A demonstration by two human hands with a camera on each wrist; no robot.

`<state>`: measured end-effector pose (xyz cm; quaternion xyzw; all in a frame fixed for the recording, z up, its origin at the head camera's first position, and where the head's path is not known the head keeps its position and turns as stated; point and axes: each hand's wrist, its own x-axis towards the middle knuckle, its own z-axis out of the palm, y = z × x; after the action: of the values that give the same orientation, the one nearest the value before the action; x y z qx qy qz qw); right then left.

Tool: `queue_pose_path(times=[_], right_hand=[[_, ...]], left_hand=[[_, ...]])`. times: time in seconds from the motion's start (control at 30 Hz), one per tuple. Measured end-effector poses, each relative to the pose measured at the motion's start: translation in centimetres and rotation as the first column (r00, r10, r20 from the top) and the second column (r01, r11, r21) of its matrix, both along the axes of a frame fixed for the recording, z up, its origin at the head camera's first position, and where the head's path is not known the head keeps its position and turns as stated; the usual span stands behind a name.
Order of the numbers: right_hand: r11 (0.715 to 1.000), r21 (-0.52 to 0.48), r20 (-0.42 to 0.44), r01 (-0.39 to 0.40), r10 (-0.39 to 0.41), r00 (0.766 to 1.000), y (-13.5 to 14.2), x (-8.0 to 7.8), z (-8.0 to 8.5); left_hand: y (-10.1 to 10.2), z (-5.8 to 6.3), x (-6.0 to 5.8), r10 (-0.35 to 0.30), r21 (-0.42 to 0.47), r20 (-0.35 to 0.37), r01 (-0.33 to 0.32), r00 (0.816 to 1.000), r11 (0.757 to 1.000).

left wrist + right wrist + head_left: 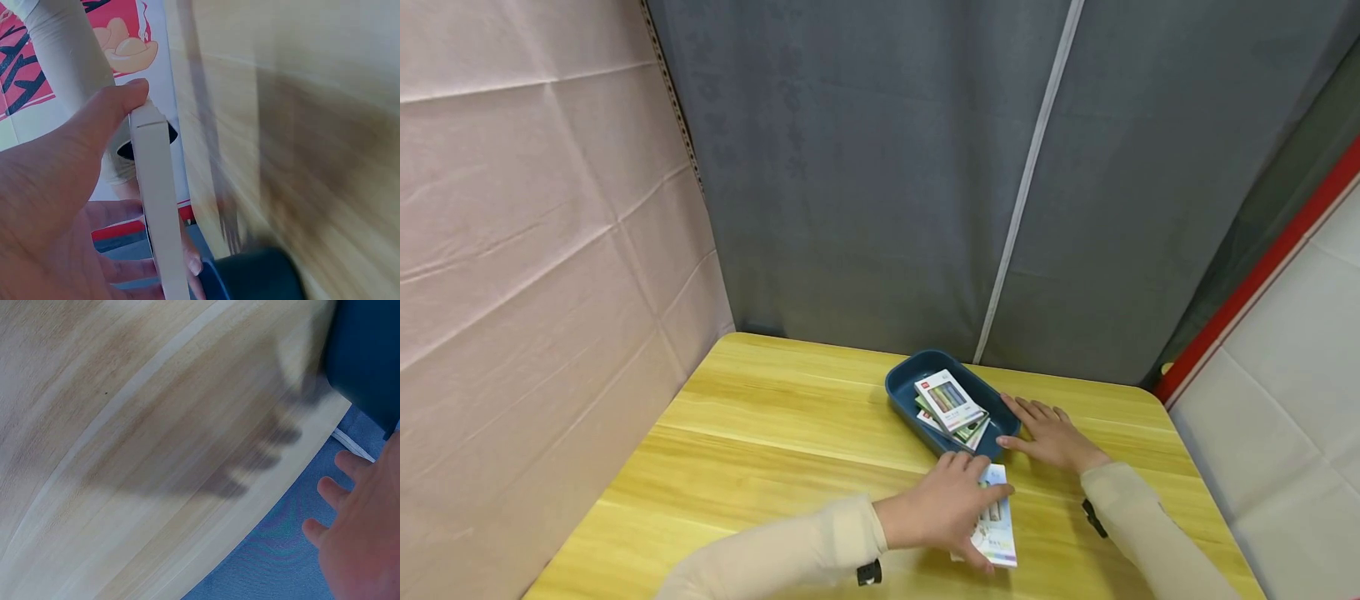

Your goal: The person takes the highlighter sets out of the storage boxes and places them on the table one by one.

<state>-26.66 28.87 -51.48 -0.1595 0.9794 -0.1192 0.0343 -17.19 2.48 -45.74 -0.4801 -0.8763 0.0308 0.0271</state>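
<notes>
My left hand (946, 504) grips a flat white and pale-blue cardboard box (997, 533), its thumb on the near end and its other fingers towards the far end. In the left wrist view, the box's narrow white side (159, 187) faces the camera, above the wooden table. Just beyond is a dark blue rectangular bin (904, 406). Several flat boxes lie stacked inside it; the top white one (950, 398) has a picture of coloured sticks. My right hand (1051, 435) touches the bin's right end with its fingers spread.
The bin stands near the back edge of the yellow wood-grain table (775, 417). Behind the table hangs a grey curtain (865, 183). A pale pink cloth wall (535, 250) is at the left, and a white panel with a red edge (1285, 392) at the right.
</notes>
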Motion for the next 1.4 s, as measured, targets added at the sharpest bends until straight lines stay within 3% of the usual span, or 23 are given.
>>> queue_pose_path(times=[0.27,0.6,1.1,1.4], right_hand=[[1.0,0.004,-0.023,-0.006,0.006,1.0,0.0,0.0,-0.2],[1.0,-0.007,-0.022,-0.003,0.002,1.0,0.1,-0.1,-0.3],[1.0,-0.008,-0.029,-0.006,0.005,1.0,0.2,-0.1,-0.3],[1.0,-0.006,-0.018,-0.004,0.004,1.0,0.2,-0.1,-0.3]], left_hand=[[0.2,-0.7,0.6,-0.022,0.001,-0.014,0.022,1.0,1.0],[0.4,-1.3,0.7,-0.042,-0.009,0.043,0.043,0.998,0.999],[1.1,-2.5,1.0,-0.057,-0.022,0.054,0.058,0.997,0.998],[1.2,-3.0,1.6,-0.073,-0.011,-0.008,0.073,0.997,0.997]])
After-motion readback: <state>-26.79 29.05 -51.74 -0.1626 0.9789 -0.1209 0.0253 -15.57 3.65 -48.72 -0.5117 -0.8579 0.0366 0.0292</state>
